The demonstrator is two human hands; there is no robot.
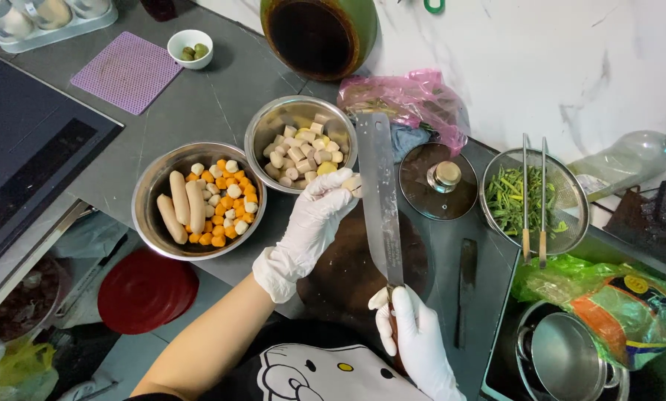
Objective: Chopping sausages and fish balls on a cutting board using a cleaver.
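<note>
1. Right hand [416, 338], gloved, grips the cleaver [380, 194] by its handle, blade flat over the dark cutting board [348, 271].
2. Left hand [314, 223] pinches a small pale piece [353, 184] against the blade, beside the steel bowl [262, 126].
3. Soft, probably slippery under gloves; best held lightly by its sides.

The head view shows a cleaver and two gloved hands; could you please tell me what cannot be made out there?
- Cleaver handle: hidden inside the right hand.
- Pale piece at the left hand fingers: too small to identify.
- Dark round board: partly covered by hand and blade.
- Pot: cut by the bottom edge.
</note>
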